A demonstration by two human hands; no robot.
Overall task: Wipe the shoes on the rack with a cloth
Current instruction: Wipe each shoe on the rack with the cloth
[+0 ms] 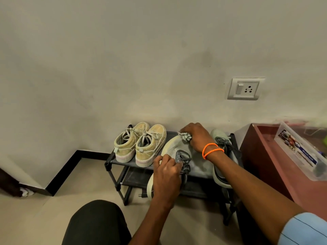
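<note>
Grey shoe [177, 149] lies on the rack [113, 160] top shelf, right of centre, toe toward the wall, heel overhanging the front edge. Right hand [196, 137] presses a bunched cloth [184, 136] onto the shoe's toe; fingers curled round the cloth. Orange bands [211, 150] on that wrist. Left hand [167, 175] grips the shoe at mid-length by the dark laces [184, 161], fingers curled over its near side. Second grey shoe [222, 156] sits just right of the held one, partly hidden by the right forearm. Pair of tan sneakers [140, 145] stands on the rack's left half, heels toward the camera, touching each other. Wall socket [245, 89] above the rack's right end. Red-brown desk [265, 156] right of the rack carries a clear plastic box [300, 151]. Dark-clad knee [96, 223] in front of the rack.
</note>
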